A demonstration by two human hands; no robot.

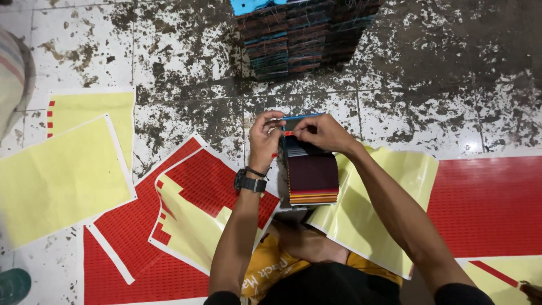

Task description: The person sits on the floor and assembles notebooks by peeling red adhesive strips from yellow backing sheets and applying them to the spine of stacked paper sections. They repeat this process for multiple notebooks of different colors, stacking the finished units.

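Note:
A thick stack of fabric swatches (pixel 312 178) in dark maroon, with orange and red edges, stands on the floor in front of me. My left hand (pixel 265 138), with a black watch on its wrist, pinches the stack's top left edge. My right hand (pixel 322 133) grips the same top edge from the right, next to a small red sticker and a blue swatch. Both hands hold the top of the stack, almost touching each other.
A large pile of bound swatch bundles (pixel 299 36) stands at the far side on stained tiles. Red sticker sheets (pixel 186 197) and yellow backing sheets (pixel 62 175) lie left; more red (pixel 485 203) and yellow (pixel 372 209) sheets lie right. A teal shoe (pixel 14 285) is bottom left.

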